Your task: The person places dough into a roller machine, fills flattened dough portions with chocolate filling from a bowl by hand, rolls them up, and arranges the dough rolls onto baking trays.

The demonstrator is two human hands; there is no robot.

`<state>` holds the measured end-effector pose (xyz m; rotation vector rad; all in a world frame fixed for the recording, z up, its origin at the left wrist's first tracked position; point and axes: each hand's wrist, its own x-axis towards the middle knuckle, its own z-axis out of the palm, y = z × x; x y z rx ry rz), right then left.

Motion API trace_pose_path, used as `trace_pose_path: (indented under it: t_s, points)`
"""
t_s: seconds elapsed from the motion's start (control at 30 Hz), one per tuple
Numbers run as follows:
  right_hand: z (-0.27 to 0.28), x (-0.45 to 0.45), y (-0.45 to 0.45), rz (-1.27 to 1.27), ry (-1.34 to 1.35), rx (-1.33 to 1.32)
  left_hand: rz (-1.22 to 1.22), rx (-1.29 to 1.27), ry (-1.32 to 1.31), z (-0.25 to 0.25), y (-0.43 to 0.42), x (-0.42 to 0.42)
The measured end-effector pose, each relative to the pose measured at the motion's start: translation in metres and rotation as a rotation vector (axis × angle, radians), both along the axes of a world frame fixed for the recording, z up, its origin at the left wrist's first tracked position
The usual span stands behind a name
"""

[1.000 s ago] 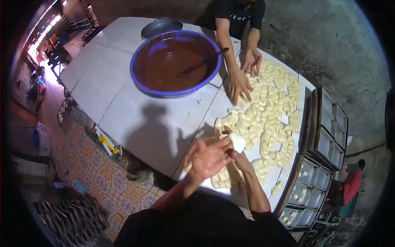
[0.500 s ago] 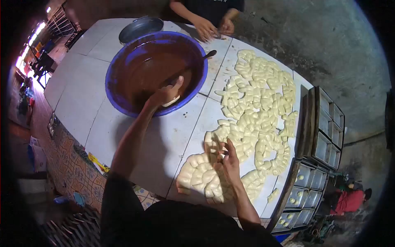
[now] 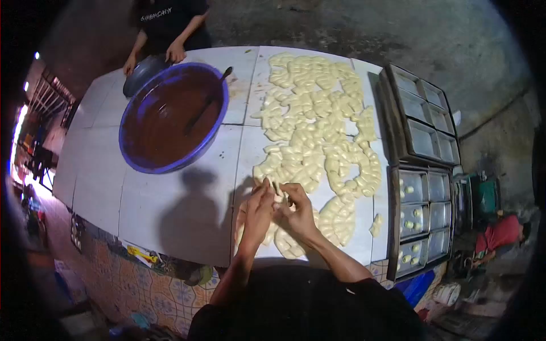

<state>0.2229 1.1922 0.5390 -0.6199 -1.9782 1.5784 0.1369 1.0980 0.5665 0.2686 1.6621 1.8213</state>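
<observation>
Many pale dough pieces (image 3: 318, 108) lie close together across the right part of the white tiled table. Over their near end, my left hand (image 3: 259, 207) and my right hand (image 3: 298, 213) meet with fingers curled in. Between the fingertips is a small pale bit of dough, partly hidden by them. A blue basin (image 3: 223, 122) of brown filling, a dark-handled spoon (image 3: 199, 113) resting in it, stands to the left.
Metal trays (image 3: 421, 113) are stacked along the table's right side; a nearer one (image 3: 424, 219) holds several small dough pieces. A person (image 3: 170, 23) across the table touches a dark round pan (image 3: 145, 74). Another person in red (image 3: 499, 234) is far right.
My left hand has come back from the basin to the dough beside my right hand. The view has turned, and the person opposite now has both hands at the round pan.
</observation>
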Motion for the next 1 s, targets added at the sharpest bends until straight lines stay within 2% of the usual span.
trace_pose_path:
  t_s: [0.03, 0.07, 0.17, 0.2, 0.23, 0.3, 0.33, 0.43, 0.47, 0.57, 0.6, 0.7, 0.73, 0.77, 0.83, 0.87, 0.9, 0.93, 0.97, 1.0]
  points:
    - [0.002, 0.01, -0.001, 0.008, 0.036, 0.355, -0.09, -0.047, 0.127, 0.006, -0.001, 0.008]
    - [-0.003, 0.024, 0.01, 0.119, -0.018, 0.442, -0.205, -0.178, 0.423, 0.008, -0.003, 0.009]
    - [0.005, 0.053, 0.028, 0.153, 0.109, 0.271, -0.357, -0.197, 0.459, 0.023, -0.002, 0.031]
    - [0.011, 0.059, 0.031, 0.075, 0.193, 0.222, -0.38, -0.064, 0.492, 0.027, 0.001, 0.039]
    - [0.018, 0.065, 0.029, -0.021, 0.294, -0.103, -0.361, 0.017, 0.355, 0.022, 0.003, 0.047]
    - [0.025, 0.085, 0.042, -0.012, 0.258, -0.087, -0.316, 0.173, 0.075, 0.007, 0.011, 0.063]
    - [0.032, 0.094, 0.042, 0.017, 0.269, -0.046, -0.297, 0.153, 0.087, 0.012, 0.016, 0.073]
    - [0.041, 0.121, 0.042, 0.072, 0.256, 0.309, -0.392, -0.157, 0.312, 0.007, 0.028, 0.087]
    - [0.038, 0.133, 0.049, 0.076, 0.239, 0.294, -0.283, 0.04, 0.026, 0.008, 0.036, 0.103]
    - [0.035, 0.167, 0.062, 0.01, 0.093, 0.052, -0.265, -0.264, 0.202, 0.002, 0.061, 0.136]
    - [0.019, 0.173, 0.069, -0.01, 0.095, 0.039, -0.345, 0.042, 0.364, -0.025, 0.059, 0.137]
    - [0.022, 0.205, 0.085, -0.245, 0.005, 0.134, -0.397, -0.019, 0.673, -0.007, 0.085, 0.173]
    - [-0.002, 0.22, 0.098, -0.066, -0.045, -0.112, -0.405, 0.021, 0.86, -0.008, 0.095, 0.181]
    - [-0.01, 0.235, 0.112, 0.121, -0.088, -0.358, -0.487, 0.033, 0.91, -0.011, 0.105, 0.188]
    - [0.003, 0.273, 0.129, 0.411, -0.093, -0.884, -0.647, 0.047, 1.01, -0.018, 0.117, 0.198]
    - [0.008, 0.289, 0.142, 0.394, -0.097, -0.627, -0.722, -0.015, 1.165, -0.013, 0.12, 0.205]
    - [-0.01, 0.301, 0.165, 0.354, -0.094, -0.342, -0.643, 0.038, 1.007, -0.008, 0.128, 0.212]
    - [-0.023, 0.313, 0.192, 0.175, -0.047, 0.068, -0.563, 0.084, 0.847, -0.003, 0.135, 0.219]
    - [0.001, 0.325, 0.218, 0.031, -0.204, 0.033, -0.5, 0.066, 0.738, -0.005, 0.142, 0.221]
    - [0.005, 0.337, 0.256, -0.092, -0.249, 0.087, -0.43, 0.057, 0.625, -0.006, 0.149, 0.223]
